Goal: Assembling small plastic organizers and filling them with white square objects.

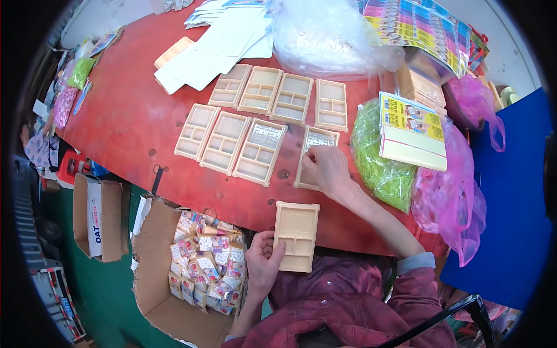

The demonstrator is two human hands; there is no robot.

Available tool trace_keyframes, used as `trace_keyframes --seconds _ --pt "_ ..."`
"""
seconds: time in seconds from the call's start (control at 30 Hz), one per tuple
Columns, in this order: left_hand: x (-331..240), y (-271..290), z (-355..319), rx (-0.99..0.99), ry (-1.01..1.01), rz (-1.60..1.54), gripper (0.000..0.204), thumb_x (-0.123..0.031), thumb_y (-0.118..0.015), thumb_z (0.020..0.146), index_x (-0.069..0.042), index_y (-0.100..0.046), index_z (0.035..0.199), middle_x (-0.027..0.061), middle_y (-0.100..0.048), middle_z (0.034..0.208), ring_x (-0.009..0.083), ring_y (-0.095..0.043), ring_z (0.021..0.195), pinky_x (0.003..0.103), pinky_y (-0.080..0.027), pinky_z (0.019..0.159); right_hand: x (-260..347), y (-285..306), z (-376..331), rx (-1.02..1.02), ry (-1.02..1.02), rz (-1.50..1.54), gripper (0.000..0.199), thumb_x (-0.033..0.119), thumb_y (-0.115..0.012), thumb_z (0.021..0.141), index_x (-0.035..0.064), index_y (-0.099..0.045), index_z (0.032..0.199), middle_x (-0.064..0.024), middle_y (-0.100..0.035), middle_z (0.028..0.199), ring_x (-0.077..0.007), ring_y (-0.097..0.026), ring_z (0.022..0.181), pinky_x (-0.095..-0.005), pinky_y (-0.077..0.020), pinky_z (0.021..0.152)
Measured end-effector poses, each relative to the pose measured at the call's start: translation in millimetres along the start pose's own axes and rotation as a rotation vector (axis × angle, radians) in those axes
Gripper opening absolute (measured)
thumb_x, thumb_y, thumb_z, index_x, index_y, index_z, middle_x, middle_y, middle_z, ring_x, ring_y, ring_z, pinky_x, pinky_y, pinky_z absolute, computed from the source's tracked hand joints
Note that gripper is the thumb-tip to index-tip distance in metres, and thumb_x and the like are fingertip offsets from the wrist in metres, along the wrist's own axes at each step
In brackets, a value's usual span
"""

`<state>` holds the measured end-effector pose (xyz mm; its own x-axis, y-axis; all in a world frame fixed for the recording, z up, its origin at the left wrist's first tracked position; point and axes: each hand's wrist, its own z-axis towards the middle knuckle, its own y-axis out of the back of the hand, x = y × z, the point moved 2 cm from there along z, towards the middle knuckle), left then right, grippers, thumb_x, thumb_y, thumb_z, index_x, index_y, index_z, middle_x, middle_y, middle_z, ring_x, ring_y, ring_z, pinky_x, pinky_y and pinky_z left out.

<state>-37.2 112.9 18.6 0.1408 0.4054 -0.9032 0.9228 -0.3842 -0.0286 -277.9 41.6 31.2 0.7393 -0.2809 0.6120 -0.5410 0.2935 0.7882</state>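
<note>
Beige compartmented plastic tray (pixel 296 235), near edge of red table (pixel 133 122): left hand (pixel 262 262) grasps its lower left side, fingers curled round the rim. Right hand (pixel 325 166), arm extended, fingertips pinched over another tray (pixel 314 146) in the row; whether it holds anything cannot be told. Best practice: steady each tray flat, press small items squarely into compartments.
</note>
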Motion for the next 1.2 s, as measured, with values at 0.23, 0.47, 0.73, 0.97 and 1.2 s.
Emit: trace_keyframes --seconds 0.23,0.47,0.73,0.97,1.2 --pt "-4.3 30.6 -1.7 -0.044 -0.029 -0.226 0.032 -0.003 -0.061 0.081 0.005 -0.057 0.111 0.0097 -0.068 0.096 0.0132 -0.065 0.082 0.026 -0.052 0.076 -4.2 -3.7 -13.5 -0.076 0.286 -0.067 0.009 0.010 -0.061 0.083 0.0025 -0.056 0.080 -0.0144 -0.057 0.078 -0.0335 -0.060 0.075 -0.0439 -0.0470 0.064" --pt "-38.1 91.0 6.2 -0.433 -0.212 -0.326 0.020 -0.007 -0.061 0.081 0.001 -0.062 0.099 0.0052 -0.066 0.089 0.0108 -0.062 0.076 0.023 -0.050 0.071 -0.3 -9.0 -12.8 -0.054 0.392 -0.036 0.008 0.008 -0.061 0.082 0.0022 -0.056 0.079 -0.0140 -0.056 0.076 -0.0335 -0.059 0.073 -0.0427 -0.0469 0.063" --pt "-83.5 168.6 49.6 -0.617 -0.452 -0.161 0.015 -0.016 -0.064 0.088 -0.003 -0.064 0.095 0.0015 -0.060 0.084 0.0093 -0.059 0.079 0.027 -0.050 0.070 4.9 6.1 -23.8 -0.047 0.396 0.031 0.008 0.007 -0.060 0.084 0.0014 -0.055 0.084 -0.0159 -0.054 0.078 -0.0345 -0.058 0.074 -0.0430 -0.0469 0.064" --pt "-113.6 247.7 159.6 -0.622 -0.512 -0.036 0.030 -0.019 -0.062 0.089 0.004 -0.064 0.107 0.0086 -0.064 0.098 0.0168 -0.062 0.083 0.030 -0.052 0.072 4.3 17.4 -33.3 0.009 0.371 0.068 0.008 0.005 -0.061 0.083 0.0002 -0.055 0.084 -0.0155 -0.054 0.078 -0.0352 -0.057 0.075 -0.0426 -0.0468 0.064" --pt "-103.2 291.1 212.1 -0.591 -0.448 0.445 0.036 -0.025 -0.059 0.092 0.007 -0.065 0.108 0.0087 -0.067 0.093 0.0133 -0.061 0.083 0.028 -0.049 0.071 -0.2 21.2 -35.0 -0.076 0.417 -0.043 0.015 0.005 -0.064 0.080 0.0007 -0.056 0.092 -0.0147 -0.053 0.092 -0.0337 -0.054 0.089 -0.0421 -0.0466 0.075"
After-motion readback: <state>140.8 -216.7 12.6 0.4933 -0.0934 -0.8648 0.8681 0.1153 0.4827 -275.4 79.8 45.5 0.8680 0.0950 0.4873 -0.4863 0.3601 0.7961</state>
